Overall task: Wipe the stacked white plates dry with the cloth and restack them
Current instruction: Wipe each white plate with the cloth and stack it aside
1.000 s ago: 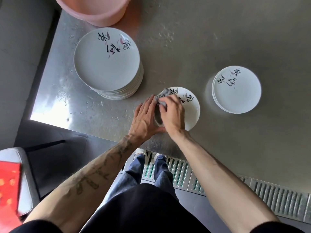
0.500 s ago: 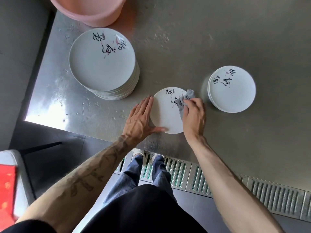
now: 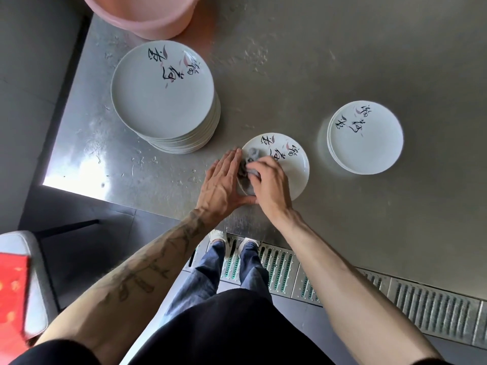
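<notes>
One white plate [image 3: 293, 167] with black brush lettering lies flat on the steel table near its front edge. My right hand [image 3: 268, 184] grips a crumpled grey cloth [image 3: 249, 164] and presses it on the plate's left part. My left hand [image 3: 224, 181] lies flat with straight fingers against the plate's left rim, thumb along its near edge. A tall stack of like plates [image 3: 163, 93] stands at the back left. A low stack of a few plates [image 3: 366, 138] sits to the right.
A pink plastic basin [image 3: 145, 14] stands at the table's far left edge. The steel table [image 3: 342, 61] ends at a corner on the left. Below it run a floor drain grate [image 3: 421, 306] and a grey seat with a red item [image 3: 13, 291].
My right hand has swept the cloth from the plate's right rim back to its left part. My left hand stayed against the left rim.
</notes>
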